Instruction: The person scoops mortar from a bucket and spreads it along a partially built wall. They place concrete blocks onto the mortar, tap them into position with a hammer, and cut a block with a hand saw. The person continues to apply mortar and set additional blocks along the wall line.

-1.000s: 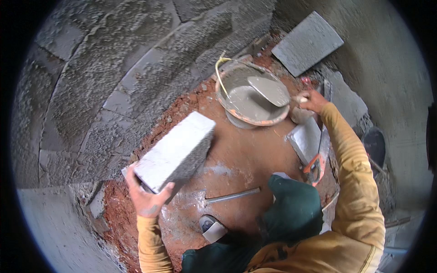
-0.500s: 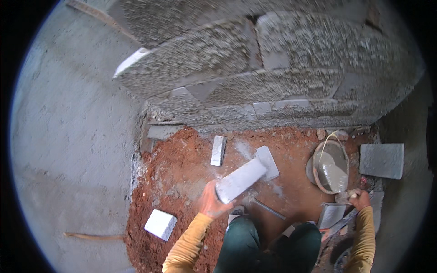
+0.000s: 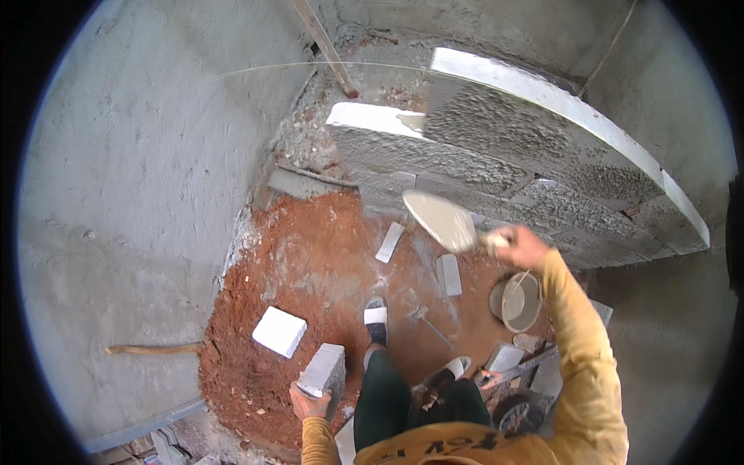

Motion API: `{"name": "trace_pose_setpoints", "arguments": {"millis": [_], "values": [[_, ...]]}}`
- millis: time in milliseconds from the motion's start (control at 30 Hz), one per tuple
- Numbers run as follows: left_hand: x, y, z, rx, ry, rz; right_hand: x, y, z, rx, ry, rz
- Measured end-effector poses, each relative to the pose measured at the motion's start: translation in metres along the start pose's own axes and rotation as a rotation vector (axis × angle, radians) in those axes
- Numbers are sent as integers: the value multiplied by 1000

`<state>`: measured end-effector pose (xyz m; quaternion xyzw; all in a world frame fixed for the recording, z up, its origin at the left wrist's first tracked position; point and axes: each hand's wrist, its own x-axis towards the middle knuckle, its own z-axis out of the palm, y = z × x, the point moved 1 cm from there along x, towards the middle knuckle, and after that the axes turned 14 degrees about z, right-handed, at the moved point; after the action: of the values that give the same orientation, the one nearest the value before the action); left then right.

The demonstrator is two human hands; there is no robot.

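My right hand (image 3: 521, 246) is closed round the handle of a trowel (image 3: 442, 222), raised in front of the block wall (image 3: 496, 116). Grey wet mortar covers the trowel's blade. Low on the left, my left hand (image 3: 310, 403) grips a light grey block (image 3: 323, 374) by its near end, its rough side turned right. Beneath my right forearm stands a bucket (image 3: 521, 301) with mortar inside. The wall's stepped top is white, and a patch of mortar (image 3: 413, 122) lies on the lower step beside the higher block.
On the red soil lie a white block (image 3: 280, 332) and two smaller pieces (image 3: 389, 242), (image 3: 449, 275). A string (image 3: 341, 63) runs along the wall top. A wooden board (image 3: 325, 48) leans beyond it. A saw (image 3: 515, 372) lies near my right foot.
My right hand has risen from beside the bucket to the wall with the mortar-loaded trowel. My left hand has drawn the block back toward me, and my view has tilted to show the wall top.
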<state>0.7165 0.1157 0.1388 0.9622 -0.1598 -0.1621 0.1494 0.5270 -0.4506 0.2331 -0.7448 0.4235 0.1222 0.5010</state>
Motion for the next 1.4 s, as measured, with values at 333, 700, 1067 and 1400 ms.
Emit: {"name": "trace_pose_setpoints", "arguments": {"millis": [333,700,1067,1400], "values": [[33,-96,-20,-184,-124,-214,125,-229,18,-566,719,3],[119,-53,-36,-368,-53,-207,115,-223,52,-533,899,230],[173,-29,-47,-309,-92,-85,96,-225,130,254,471,226],[180,-26,-41,-133,-237,-22,35,-200,136,713,314,354]]}}
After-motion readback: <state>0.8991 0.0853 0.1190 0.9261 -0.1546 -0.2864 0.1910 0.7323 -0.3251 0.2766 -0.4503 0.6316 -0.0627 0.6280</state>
